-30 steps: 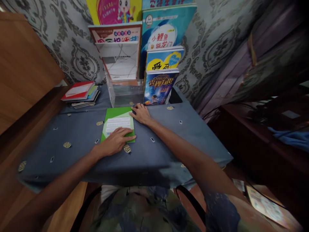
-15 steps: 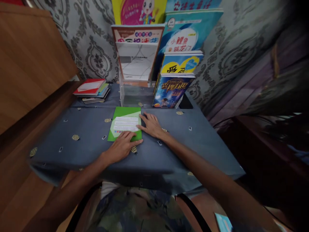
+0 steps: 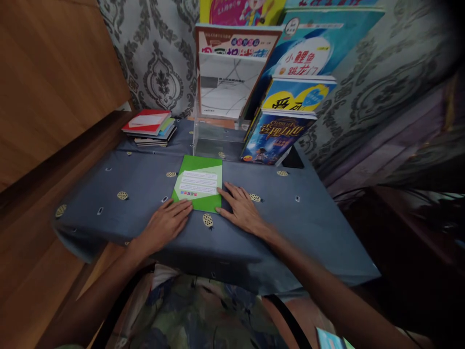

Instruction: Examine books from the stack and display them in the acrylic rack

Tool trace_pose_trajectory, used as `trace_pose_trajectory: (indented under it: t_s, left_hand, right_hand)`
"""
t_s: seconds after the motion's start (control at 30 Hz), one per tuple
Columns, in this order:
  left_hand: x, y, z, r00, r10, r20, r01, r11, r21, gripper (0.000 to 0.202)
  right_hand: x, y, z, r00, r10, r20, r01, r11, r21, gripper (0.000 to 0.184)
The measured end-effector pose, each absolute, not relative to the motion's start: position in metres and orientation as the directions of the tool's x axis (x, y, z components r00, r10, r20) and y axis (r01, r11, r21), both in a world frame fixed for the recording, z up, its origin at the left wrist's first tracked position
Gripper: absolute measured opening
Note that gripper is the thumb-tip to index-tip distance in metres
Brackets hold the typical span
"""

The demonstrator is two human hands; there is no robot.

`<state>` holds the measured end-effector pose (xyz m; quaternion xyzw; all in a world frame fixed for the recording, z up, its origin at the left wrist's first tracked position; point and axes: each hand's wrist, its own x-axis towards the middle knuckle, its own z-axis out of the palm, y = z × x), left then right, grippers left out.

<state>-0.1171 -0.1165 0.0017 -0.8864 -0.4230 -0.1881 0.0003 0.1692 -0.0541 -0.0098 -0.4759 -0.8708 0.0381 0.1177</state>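
Observation:
A green booklet (image 3: pixel 203 202) with a white text panel lies flat on the dark blue-grey tablecloth. At its lower left corner, the fingertips of my left hand (image 3: pixel 165 224) rest on the edge, palm down and fingers laid flat. My right hand (image 3: pixel 244 208) is spread open along the right edge, some fingertips touching the booklet's side. Neither hand grips anything. Behind the booklet stands a clear plastic rack (image 3: pixel 214 140) with several upright books, among them a dark blue book (image 3: pixel 278 138) at the front right.
A small stack of books with a red cover (image 3: pixel 145 122) sits at the back left. A dark flat object (image 3: pixel 293 158) lies beside the rack. Wooden panelling (image 3: pixel 54 72) borders the left, patterned curtain (image 3: pixel 163 77) the back. A blue booklet (image 3: pixel 329 339) shows low at right.
My left hand has slid back toward the booklet's lower left corner, uncovering its bottom edge. My right hand has shifted nearer the lower right corner. The whole view has turned slightly left.

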Motion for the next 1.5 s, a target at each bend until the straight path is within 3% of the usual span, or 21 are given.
trace_pose_trajectory:
  t_s: [0.2, 0.33, 0.5, 0.73, 1.03, 1.23, 1.37, 1.5]
  left_hand:
    - [-0.147, -0.129, -0.002, 0.425, 0.804, 0.415, 0.843, -0.518, 0.142, 0.04]
    - [-0.144, -0.128, -0.006, 0.408, 0.803, 0.434, 0.834, -0.522, 0.181, 0.039]
    - [-0.142, -0.126, -0.005, 0.41, 0.814, 0.413, 0.85, -0.504, 0.151, 0.039]
    - [-0.139, -0.127, -0.002, 0.399, 0.801, 0.447, 0.859, -0.497, 0.123, 0.034]
    - [-0.137, -0.122, -0.001, 0.398, 0.797, 0.455, 0.856, -0.5, 0.127, 0.028]
    - [-0.12, -0.103, 0.004, 0.517, 0.778, 0.357, 0.812, -0.578, 0.083, 0.032]
    - [-0.1, -0.086, 0.001, 0.601, 0.76, 0.247, 0.774, -0.63, 0.057, 0.044]
    - [-0.09, -0.076, 0.002, 0.585, 0.788, 0.192, 0.796, -0.603, 0.048, 0.055]
  right_hand:
    - [0.165, -0.059, 0.002, -0.52, 0.84, 0.152, 0.817, 0.542, -0.2, 0.058]
    - [0.122, -0.08, 0.018, -0.639, 0.747, 0.186, 0.701, 0.664, -0.259, 0.049]
    - [0.056, -0.103, 0.011, -0.747, 0.634, 0.201, 0.557, 0.762, -0.331, 0.062]
    - [0.096, -0.114, -0.003, -0.694, 0.695, 0.188, 0.618, 0.709, -0.341, 0.068]
    - [0.147, -0.124, 0.008, -0.614, 0.765, 0.197, 0.701, 0.643, -0.309, 0.052]
    - [0.152, -0.109, 0.009, -0.574, 0.779, 0.254, 0.66, 0.623, -0.42, 0.039]
    - [0.159, -0.091, 0.013, -0.602, 0.751, 0.27, 0.605, 0.65, -0.46, 0.045]
    - [0.167, -0.067, 0.017, -0.672, 0.716, 0.187, 0.591, 0.672, -0.447, 0.072]
